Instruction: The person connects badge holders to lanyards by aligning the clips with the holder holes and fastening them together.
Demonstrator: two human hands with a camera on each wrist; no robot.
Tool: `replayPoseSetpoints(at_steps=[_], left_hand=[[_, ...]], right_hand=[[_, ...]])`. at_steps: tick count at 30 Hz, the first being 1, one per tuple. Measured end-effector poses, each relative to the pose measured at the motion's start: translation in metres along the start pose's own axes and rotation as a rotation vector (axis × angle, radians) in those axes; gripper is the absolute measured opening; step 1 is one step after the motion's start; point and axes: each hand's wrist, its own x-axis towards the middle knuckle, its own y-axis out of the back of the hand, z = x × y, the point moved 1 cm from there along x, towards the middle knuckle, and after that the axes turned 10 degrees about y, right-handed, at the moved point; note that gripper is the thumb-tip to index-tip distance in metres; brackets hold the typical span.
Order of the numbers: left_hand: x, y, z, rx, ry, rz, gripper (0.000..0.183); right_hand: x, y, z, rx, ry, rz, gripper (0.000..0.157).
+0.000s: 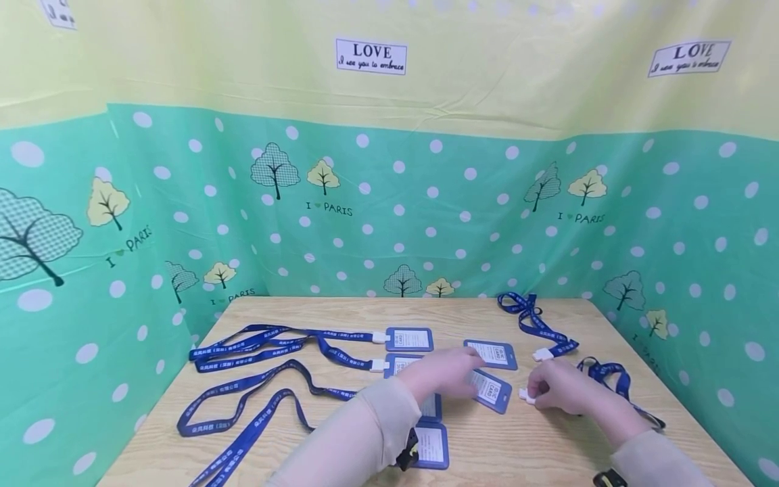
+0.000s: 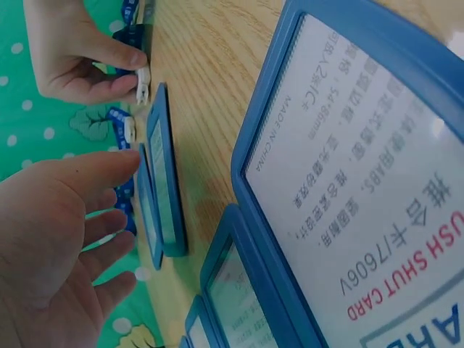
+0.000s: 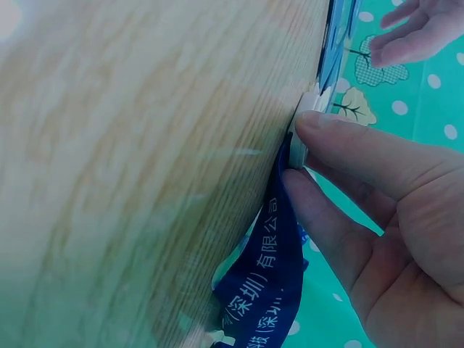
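Observation:
My right hand (image 1: 560, 385) pinches the white plastic clip (image 3: 299, 138) of a blue lanyard between thumb and forefinger, low over the table. The lanyard's printed strap (image 3: 268, 268) trails from the clip past the fingers. My left hand (image 1: 447, 373) hovers with loosely spread fingers beside two loose blue card holders. The nearer card holder (image 1: 491, 392) lies slanted, its slotted end toward the right hand's clip; the farther card holder (image 1: 494, 354) lies just behind it. In the left wrist view, the left palm (image 2: 43, 239) and fingers hold nothing.
Left of the hands, several card holders lie in a column, such as the back one (image 1: 409, 339), with lanyards (image 1: 243, 348) stretched out leftward. Another lanyard (image 1: 528, 314) with a white clip lies at the back right. A patterned curtain (image 1: 389, 203) stands behind the wooden table (image 1: 341, 314).

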Motion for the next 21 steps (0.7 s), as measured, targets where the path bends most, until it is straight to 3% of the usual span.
replayPoseSetpoints(at_steps=[13,21], left_hand=[[0.0,-0.013,0.003,0.023,-0.048,-0.044,0.057],[0.0,-0.015,0.003,0.081,-0.07,-0.024,0.048]], right_hand=[[-0.001,0.0,-0.003,-0.017,-0.013,-0.001,0.024],[-0.001,0.001,-0.003,-0.005,-0.018,-0.002,0.024]])
